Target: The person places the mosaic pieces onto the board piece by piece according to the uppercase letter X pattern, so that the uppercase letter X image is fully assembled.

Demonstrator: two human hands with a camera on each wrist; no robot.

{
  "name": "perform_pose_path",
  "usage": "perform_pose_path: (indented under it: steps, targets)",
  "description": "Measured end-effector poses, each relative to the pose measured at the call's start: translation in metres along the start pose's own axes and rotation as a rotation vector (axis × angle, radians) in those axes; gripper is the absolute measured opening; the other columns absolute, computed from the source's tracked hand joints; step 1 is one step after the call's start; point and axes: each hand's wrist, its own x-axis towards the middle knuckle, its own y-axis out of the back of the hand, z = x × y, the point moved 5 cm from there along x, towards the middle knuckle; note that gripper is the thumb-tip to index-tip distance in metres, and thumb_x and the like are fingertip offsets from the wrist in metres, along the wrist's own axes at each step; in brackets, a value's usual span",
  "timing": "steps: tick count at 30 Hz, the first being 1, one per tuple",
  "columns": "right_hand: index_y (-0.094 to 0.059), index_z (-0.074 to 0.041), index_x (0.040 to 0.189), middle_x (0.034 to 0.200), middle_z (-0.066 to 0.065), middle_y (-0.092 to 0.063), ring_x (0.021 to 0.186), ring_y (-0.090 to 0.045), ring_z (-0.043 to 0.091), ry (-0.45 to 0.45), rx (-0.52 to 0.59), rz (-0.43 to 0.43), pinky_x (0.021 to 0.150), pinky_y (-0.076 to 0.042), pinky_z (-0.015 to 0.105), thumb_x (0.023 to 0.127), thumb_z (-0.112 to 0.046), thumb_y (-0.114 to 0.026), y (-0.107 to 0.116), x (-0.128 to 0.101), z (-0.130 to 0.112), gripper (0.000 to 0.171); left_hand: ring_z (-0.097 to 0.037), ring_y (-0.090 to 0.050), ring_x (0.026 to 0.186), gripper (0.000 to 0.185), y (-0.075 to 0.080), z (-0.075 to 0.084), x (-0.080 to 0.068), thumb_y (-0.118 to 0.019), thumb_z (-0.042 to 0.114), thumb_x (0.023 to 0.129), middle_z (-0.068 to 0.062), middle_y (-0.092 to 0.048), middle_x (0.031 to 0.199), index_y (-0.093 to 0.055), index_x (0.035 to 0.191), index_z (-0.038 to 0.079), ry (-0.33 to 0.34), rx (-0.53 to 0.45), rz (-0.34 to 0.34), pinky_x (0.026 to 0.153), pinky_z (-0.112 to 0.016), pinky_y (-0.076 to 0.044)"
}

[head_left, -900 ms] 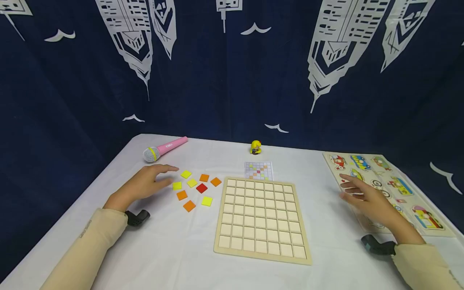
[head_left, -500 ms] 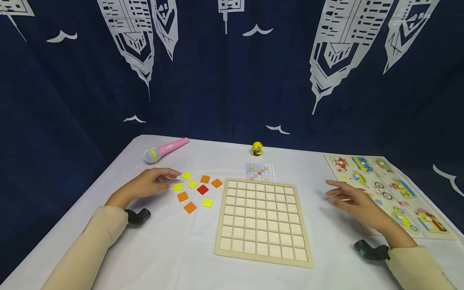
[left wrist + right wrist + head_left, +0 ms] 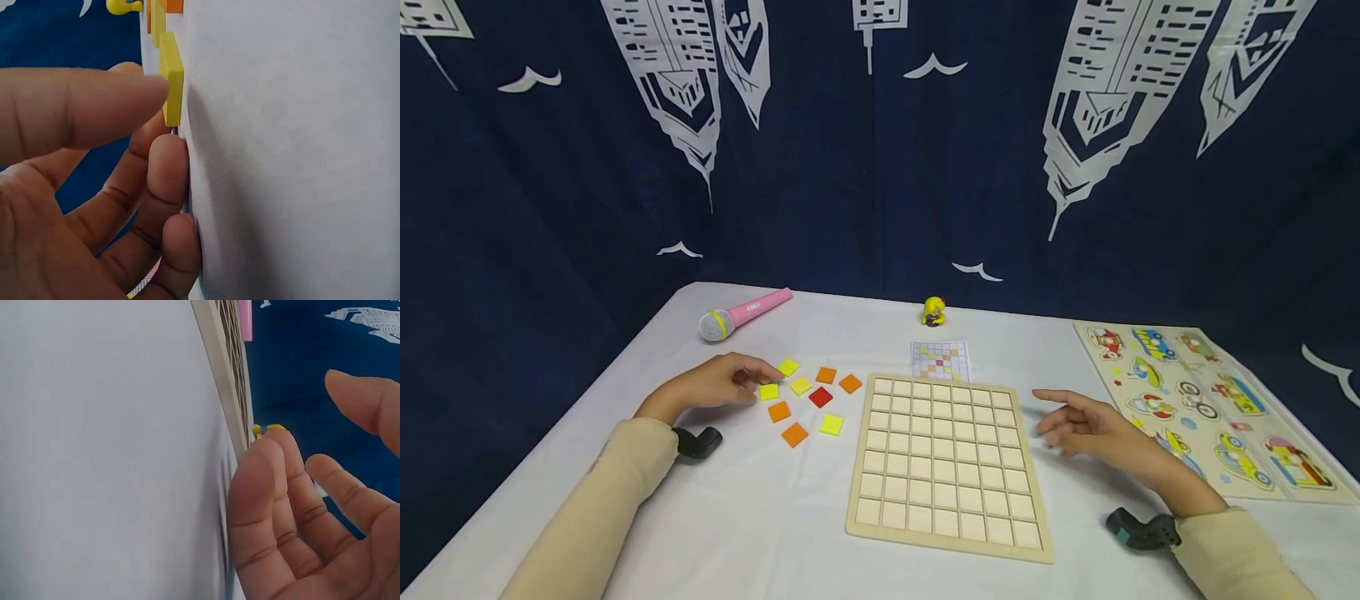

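Observation:
My left hand is at the left edge of a loose group of square tiles. Its index finger reaches to a yellow tile, and a second yellow tile lies by the thumb. In the left wrist view the thumb overlaps the edge of a yellow tile; I cannot tell whether it touches. The other fingertips rest near the cloth. My right hand, relaxed and holding nothing, hovers just right of the wooden grid board. Bare cells fill that board. A red tile and orange tiles lie between.
Behind the board lies a printed pattern card, with a small yellow figurine farther back. A pink toy microphone is at the back left. On the right lies a picture puzzle board. A dark blue curtain hangs behind the table.
My right hand has moved left, from over the picture puzzle to beside the grid board. The left hand has shifted slightly right to the yellow tiles, its fingers bending more.

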Motion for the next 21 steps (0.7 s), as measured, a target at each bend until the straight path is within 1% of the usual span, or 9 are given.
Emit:
perform_pose_path:
  steps: [3, 4, 5, 8, 10, 11, 12, 15, 21]
  targets:
    - [-0.055, -0.044, 0.150, 0.116, 0.004, -0.073, 0.089, -0.068, 0.011, 0.012, 0.012, -0.046, 0.070, -0.056, 0.028, 0.103, 0.007, -0.063, -0.006, 0.004, 0.001, 0.070, -0.021, -0.059, 0.099, 0.046, 0.000, 0.000, 0.001, -0.069, -0.005, 0.090, -0.018, -0.071, 0.135, -0.070, 0.136, -0.002, 0.020, 0.003, -0.015, 0.091, -0.035, -0.053]
    - [-0.056, -0.041, 0.151, 0.114, 0.005, -0.072, 0.086, -0.067, 0.011, 0.013, 0.006, -0.051, 0.069, -0.055, 0.027, 0.101, 0.008, -0.065, -0.007, 0.004, 0.002, 0.070, -0.021, -0.059, 0.097, 0.047, -0.001, -0.001, 0.001, -0.069, -0.005, 0.090, -0.018, -0.071, 0.135, -0.070, 0.137, -0.002, 0.025, 0.002, -0.016, 0.090, -0.034, -0.052]
    - [-0.056, -0.035, 0.153, 0.112, 0.006, -0.071, 0.084, -0.065, 0.010, 0.016, -0.006, -0.054, 0.068, -0.054, 0.027, 0.100, 0.008, -0.067, -0.009, 0.005, 0.002, 0.069, -0.021, -0.058, 0.097, 0.047, -0.001, -0.001, 0.001, -0.068, -0.005, 0.090, -0.018, -0.071, 0.136, -0.070, 0.137, -0.001, 0.032, 0.004, -0.015, 0.089, -0.034, -0.052]
    - [-0.051, -0.007, 0.158, 0.104, 0.007, -0.068, 0.078, -0.059, 0.009, 0.009, -0.062, -0.039, 0.065, -0.050, 0.026, 0.095, 0.006, -0.075, -0.012, 0.006, 0.004, 0.068, -0.021, -0.057, 0.095, 0.047, -0.001, -0.003, 0.000, -0.070, -0.004, 0.089, -0.017, -0.070, 0.135, -0.073, 0.136, 0.002, 0.076, 0.015, 0.003, 0.086, -0.033, -0.051]
    - [-0.046, 0.010, 0.155, 0.099, 0.005, -0.065, 0.075, -0.054, 0.010, -0.007, -0.099, -0.028, 0.062, -0.047, 0.027, 0.093, 0.004, -0.079, -0.014, 0.007, 0.004, 0.071, -0.021, -0.057, 0.095, 0.045, -0.001, -0.005, -0.001, -0.071, -0.002, 0.090, -0.017, -0.069, 0.132, -0.074, 0.134, 0.004, 0.096, 0.027, 0.016, 0.086, -0.032, -0.050]
    - [-0.043, 0.017, 0.152, 0.097, 0.005, -0.063, 0.073, -0.052, 0.010, -0.013, -0.114, -0.024, 0.060, -0.045, 0.027, 0.091, 0.003, -0.081, -0.015, 0.007, 0.005, 0.073, -0.021, -0.057, 0.095, 0.044, -0.001, -0.006, -0.001, -0.072, -0.001, 0.090, -0.016, -0.068, 0.131, -0.075, 0.134, 0.005, 0.104, 0.032, 0.021, 0.085, -0.032, -0.050]
    - [-0.041, 0.021, 0.150, 0.095, 0.003, -0.061, 0.072, -0.050, 0.011, -0.021, -0.124, -0.023, 0.059, -0.043, 0.028, 0.090, 0.002, -0.082, -0.016, 0.007, 0.005, 0.075, -0.022, -0.057, 0.095, 0.043, -0.002, -0.007, -0.001, -0.073, 0.000, 0.090, -0.016, -0.067, 0.129, -0.076, 0.133, 0.007, 0.108, 0.039, 0.025, 0.085, -0.031, -0.050]
    - [-0.042, 0.023, 0.148, 0.093, 0.002, -0.057, 0.069, -0.046, 0.012, -0.032, -0.146, -0.020, 0.056, -0.040, 0.030, 0.089, 0.001, -0.084, -0.018, 0.007, 0.005, 0.076, -0.022, -0.057, 0.095, 0.042, -0.003, -0.010, 0.000, -0.074, 0.002, 0.091, -0.017, -0.066, 0.129, -0.076, 0.133, 0.007, 0.096, 0.045, 0.026, 0.085, -0.032, -0.051]
    - [-0.045, 0.024, 0.146, 0.091, 0.001, -0.055, 0.067, -0.045, 0.011, -0.045, -0.192, -0.010, 0.056, -0.039, 0.031, 0.088, -0.001, -0.086, -0.021, 0.011, 0.004, 0.075, -0.021, -0.056, 0.094, 0.041, -0.004, -0.012, 0.003, -0.076, 0.000, 0.093, -0.014, -0.067, 0.131, -0.076, 0.132, 0.009, 0.106, 0.045, 0.030, 0.085, -0.035, -0.051]
